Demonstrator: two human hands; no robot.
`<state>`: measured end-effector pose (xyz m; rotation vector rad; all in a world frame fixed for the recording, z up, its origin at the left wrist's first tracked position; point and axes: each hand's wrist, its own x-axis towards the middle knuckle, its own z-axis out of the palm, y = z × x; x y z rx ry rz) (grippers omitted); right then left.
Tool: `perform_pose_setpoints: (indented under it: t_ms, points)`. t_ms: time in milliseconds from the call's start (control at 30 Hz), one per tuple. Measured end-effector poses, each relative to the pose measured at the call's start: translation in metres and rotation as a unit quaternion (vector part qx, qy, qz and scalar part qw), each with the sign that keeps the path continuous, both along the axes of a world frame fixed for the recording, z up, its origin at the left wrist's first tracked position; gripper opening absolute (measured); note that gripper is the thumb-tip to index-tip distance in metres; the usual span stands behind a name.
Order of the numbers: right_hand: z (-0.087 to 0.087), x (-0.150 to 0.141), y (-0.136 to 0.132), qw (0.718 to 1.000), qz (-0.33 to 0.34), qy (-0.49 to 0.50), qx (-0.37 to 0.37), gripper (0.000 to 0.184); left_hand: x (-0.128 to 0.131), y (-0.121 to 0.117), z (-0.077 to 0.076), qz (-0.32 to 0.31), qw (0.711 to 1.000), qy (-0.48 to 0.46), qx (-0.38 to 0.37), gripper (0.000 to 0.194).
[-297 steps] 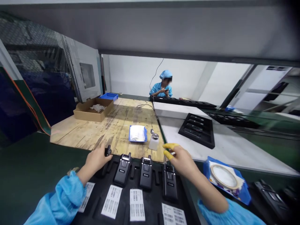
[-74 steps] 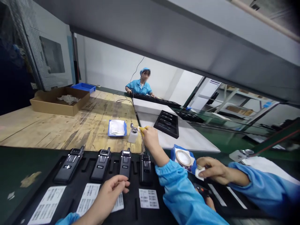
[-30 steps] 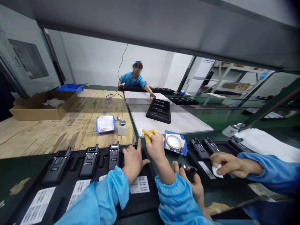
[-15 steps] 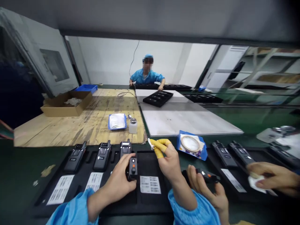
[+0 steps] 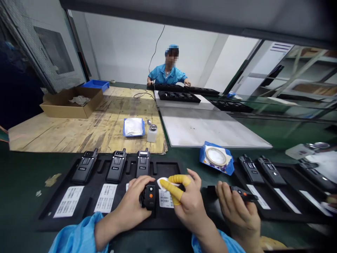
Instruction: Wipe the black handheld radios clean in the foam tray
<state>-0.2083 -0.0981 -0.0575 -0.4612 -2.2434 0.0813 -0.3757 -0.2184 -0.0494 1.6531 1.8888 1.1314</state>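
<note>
My left hand (image 5: 127, 202) is wrapped round a black two-way radio (image 5: 150, 198), its end with an orange button turned toward my right hand. Yellow finger cots cover some fingers of my right hand (image 5: 189, 202), which pinches a small white wipe (image 5: 161, 183) close beside the radio. Beneath both hands lies a black foam tray (image 5: 168, 168). Three more radios stand in its upper slots, among them one at the left (image 5: 84, 167) and one in the middle (image 5: 116, 168). Printed white labels (image 5: 68, 202) lie in the tray below them.
At right, a co-worker's hand (image 5: 239, 214) holds another radio (image 5: 244, 194) near a second tray (image 5: 292, 172). A blue bin with a tape roll (image 5: 216, 156), a pump bottle (image 5: 152, 134), a wipe box (image 5: 133, 127) and a carton (image 5: 67, 109) stand beyond. Another person (image 5: 170, 72) works at the back.
My right hand has lowered the wipe from above the tray to beside the radio. The far person's tilted tray now lies flat. The co-worker's wipe-holding hand at right has mostly left view.
</note>
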Motion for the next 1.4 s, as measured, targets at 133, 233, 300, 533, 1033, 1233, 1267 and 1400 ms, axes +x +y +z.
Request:
perform_pose_setpoints:
  t_ms: [133, 233, 300, 533, 1033, 1233, 1267, 1400]
  points:
    - [0.001, -0.003, -0.013, 0.996, 0.006, -0.046, 0.077, 0.069, 0.0, 0.003, -0.002, -0.002, 1.0, 0.012, 0.003, 0.067]
    - [0.002, -0.004, -0.015, 0.993, -0.005, -0.053, 0.108, 0.067, 0.001, 0.003, 0.0, 0.0, 1.0, 0.011, 0.001, 0.067]
    - [0.004, -0.004, -0.016, 0.993, -0.009, -0.047, 0.108, 0.064, 0.001, 0.003, 0.001, -0.004, 1.0, 0.011, -0.002, 0.066]
    - [0.01, -0.009, -0.02, 0.995, 0.006, -0.017, 0.097, 0.059, 0.001, 0.004, 0.002, 0.002, 1.0, 0.015, -0.011, 0.067]
    - [0.018, -0.011, -0.02, 0.996, 0.041, 0.039, 0.07, 0.038, 0.001, 0.006, 0.003, 0.007, 0.999, 0.028, -0.021, 0.067]
    - [0.021, -0.008, -0.014, 0.997, 0.016, 0.046, 0.064, 0.039, 0.001, 0.003, 0.004, 0.005, 0.999, 0.029, -0.019, 0.064]
    - [0.021, -0.01, -0.016, 0.996, 0.025, 0.049, 0.064, 0.038, 0.001, 0.003, 0.004, 0.006, 0.999, 0.03, -0.02, 0.063]
    - [0.019, -0.013, -0.017, 0.995, 0.045, 0.049, 0.072, 0.038, -0.001, 0.004, 0.005, 0.013, 0.999, 0.038, -0.022, 0.061]
